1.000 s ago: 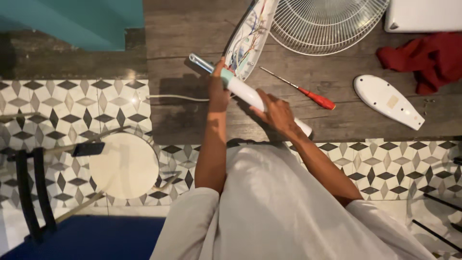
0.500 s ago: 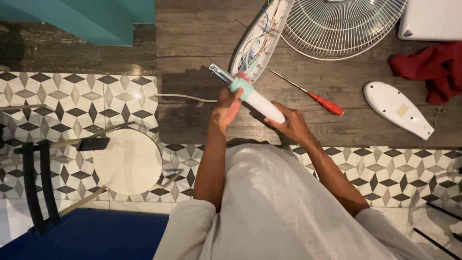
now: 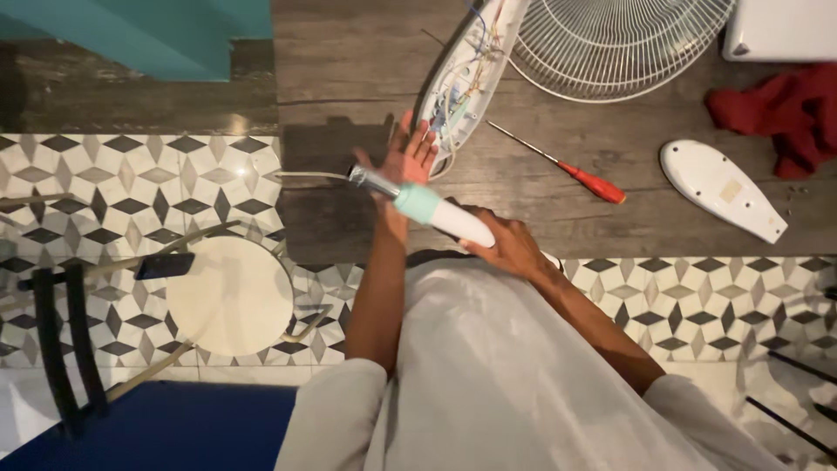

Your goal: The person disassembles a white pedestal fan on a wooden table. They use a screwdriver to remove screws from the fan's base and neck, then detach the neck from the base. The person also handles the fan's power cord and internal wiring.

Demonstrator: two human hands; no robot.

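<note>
The right hand (image 3: 510, 247) is gripping the white pole (image 3: 436, 212) with fingers wrapped tight, lifting it over the wooden floor (image 3: 349, 78). The left hand (image 3: 405, 157) is flat and open, touching the metal end to steady it, beside the open fan base (image 3: 462, 78).

shirt: a loose, pale grey-white shirt (image 3: 514, 375) of thin, slightly shiny cloth, with soft folds down the front.
sleeves: short, ending above the elbows; the left sleeve (image 3: 336, 414) and the right sleeve (image 3: 711, 419) show wide, loose hems.
forearms: bare from the sleeve ends to the wrists.
left hand (image 3: 408, 157): bare, no ring, glove or watch in view.
right hand (image 3: 510, 244): bare, wrist without strap or band.
</note>
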